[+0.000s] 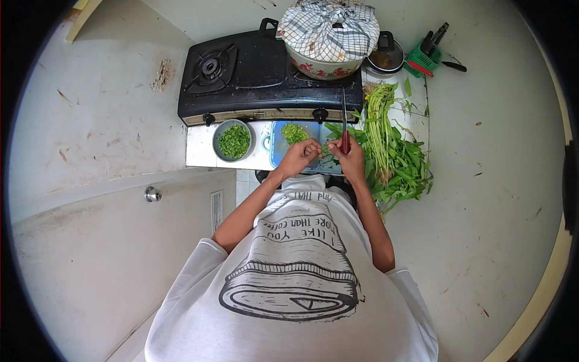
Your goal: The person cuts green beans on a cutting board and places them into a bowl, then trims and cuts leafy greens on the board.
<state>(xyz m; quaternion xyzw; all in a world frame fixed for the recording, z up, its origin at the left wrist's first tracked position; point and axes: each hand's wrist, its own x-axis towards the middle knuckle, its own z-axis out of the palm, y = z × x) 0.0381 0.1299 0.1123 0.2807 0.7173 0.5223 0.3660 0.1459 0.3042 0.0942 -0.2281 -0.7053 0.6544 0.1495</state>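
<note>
My right hand [351,160] is wrapped round the dark red handle of a knife [344,114], its blade pointing away from me toward the stove. Just to the left, my left hand [303,155] has its fingers curled together in a pinch; whatever lies between them is too small to make out. Both hands are above a blue chopping board [278,152]. On the board sits a small heap of pale green chopped stems [294,133], and some leafy greens [333,131] lie at its right side. A grey bowl [216,145] left of the board holds finely chopped greens [234,142].
Behind the board stands a black gas stove [241,87] bearing a large pot [322,67] topped with a checked cloth [329,30]. A lidded pan [386,59] and a green basket [422,60] of utensils stand at back right. Long-stemmed leafy vegetables [392,145] are piled on the right.
</note>
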